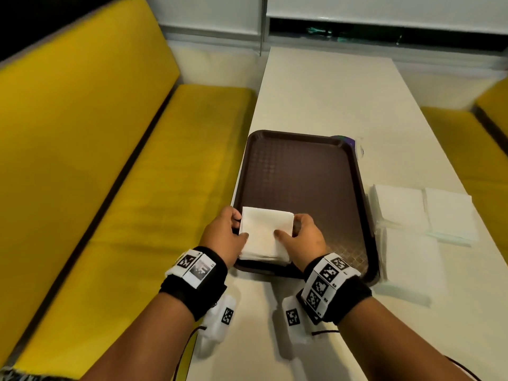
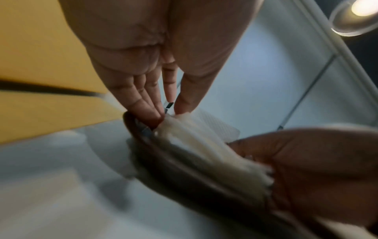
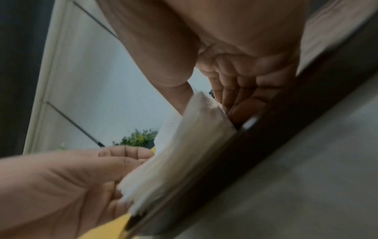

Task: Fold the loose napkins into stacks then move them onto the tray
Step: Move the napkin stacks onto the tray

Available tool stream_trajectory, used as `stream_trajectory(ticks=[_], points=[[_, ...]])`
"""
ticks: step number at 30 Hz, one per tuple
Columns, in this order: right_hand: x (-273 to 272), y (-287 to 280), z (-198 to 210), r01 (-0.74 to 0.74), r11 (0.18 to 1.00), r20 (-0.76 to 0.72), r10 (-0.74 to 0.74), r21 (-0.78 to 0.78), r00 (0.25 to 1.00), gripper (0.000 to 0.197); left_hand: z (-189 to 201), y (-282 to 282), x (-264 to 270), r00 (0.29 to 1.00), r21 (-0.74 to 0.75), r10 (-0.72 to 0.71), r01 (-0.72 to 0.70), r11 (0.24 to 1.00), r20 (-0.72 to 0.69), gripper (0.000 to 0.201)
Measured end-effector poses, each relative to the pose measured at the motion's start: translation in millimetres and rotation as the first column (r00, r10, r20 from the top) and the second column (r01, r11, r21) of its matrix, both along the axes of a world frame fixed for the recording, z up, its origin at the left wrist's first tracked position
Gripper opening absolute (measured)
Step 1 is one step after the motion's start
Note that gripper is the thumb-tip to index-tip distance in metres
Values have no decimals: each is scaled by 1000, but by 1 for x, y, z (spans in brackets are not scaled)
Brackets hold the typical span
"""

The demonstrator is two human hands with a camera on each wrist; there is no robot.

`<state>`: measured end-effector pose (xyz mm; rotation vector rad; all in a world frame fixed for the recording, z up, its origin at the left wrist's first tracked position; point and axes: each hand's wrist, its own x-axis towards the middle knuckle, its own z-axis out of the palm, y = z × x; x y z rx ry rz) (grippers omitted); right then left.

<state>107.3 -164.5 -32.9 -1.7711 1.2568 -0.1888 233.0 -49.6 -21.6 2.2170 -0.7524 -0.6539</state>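
Note:
A stack of folded white napkins [image 1: 264, 232] sits at the near left corner of the brown tray [image 1: 302, 174], touching or just above its floor. My left hand [image 1: 241, 225] grips the stack's left edge, thumb on top and fingers along the side. My right hand [image 1: 288, 226] grips the right edge the same way. In the left wrist view the left hand [image 2: 167, 111] pinches the napkin stack [image 2: 204, 148] over the tray's rim [image 2: 184, 177]. In the right wrist view the right hand [image 3: 212, 105] holds the stack [image 3: 184, 153] against the tray [image 3: 266, 137].
Right of the tray lie two more folded napkin stacks [image 1: 398, 207] [image 1: 450, 213] and flat loose napkins [image 1: 406, 259] on the white table [image 1: 330, 92]. A small purple object [image 1: 346, 140] pokes out behind the tray. Yellow benches [image 1: 110, 174] flank the table.

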Motion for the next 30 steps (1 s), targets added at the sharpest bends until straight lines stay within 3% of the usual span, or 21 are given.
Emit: stream_trajectory(ticks=[5, 8, 10, 12, 15, 21, 30], points=[[0, 2, 14, -73, 983, -123, 53, -166, 991, 85, 7, -3, 1, 953, 122, -121, 90, 988, 276, 36], [-7, 9, 26, -208, 880, -122, 172, -426, 978, 72, 18, -2, 5, 886, 124, -241, 208, 970, 397, 42], [-7, 13, 33, -370, 783, -215, 302, -499, 929, 65, 23, -3, 6, 832, 179, -355, 307, 935, 427, 51], [-4, 15, 35, -508, 746, -326, 396, -432, 859, 67, 24, -6, 7, 783, 259, -449, 369, 893, 432, 61], [1, 14, 33, -576, 764, -425, 436, -291, 793, 75, 18, -11, 9, 757, 354, -535, 417, 837, 375, 72], [3, 9, 16, -573, 801, -478, 442, -171, 759, 79, 8, -18, 13, 696, 471, -649, 482, 739, 306, 70], [2, 5, 11, -626, 773, -557, 475, -107, 682, 75, 7, -19, 8, 634, 568, -714, 483, 666, 298, 65]])
